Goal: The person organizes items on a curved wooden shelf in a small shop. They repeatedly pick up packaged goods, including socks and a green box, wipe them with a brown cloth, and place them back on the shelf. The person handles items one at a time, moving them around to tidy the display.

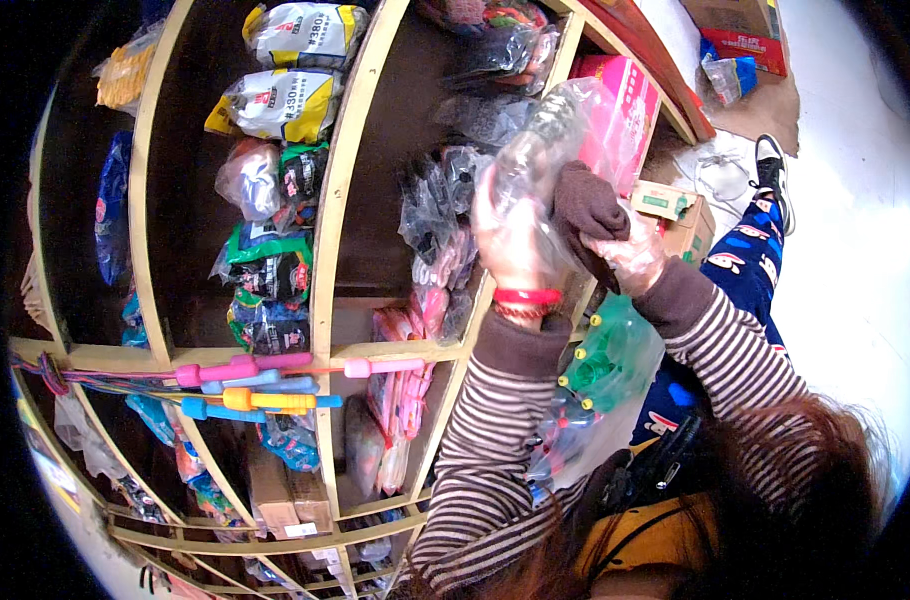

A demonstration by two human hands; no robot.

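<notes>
My left hand (512,228), with red bands at its wrist, grips a crinkled clear plastic bag (543,150). The bag's film covers part of the fingers. Close beside it, my right hand (632,252) is closed on a bundle of dark brown fabric (587,203). That bundle is rolled or folded, with a flap hanging below it; its exact kind does not show. The fabric touches the bag's right side. Both hands are above the right edge of a wooden shelf unit (347,170), by several clear-wrapped dark packets (437,205).
White-and-yellow packs (293,104) fill a shelf compartment. Colourful jump-rope handles (265,395) lie across the shelf edge. A pink box (620,120) and an open carton (687,220) stand beyond my hands. Wrapped green bottles (600,365) are by my legs.
</notes>
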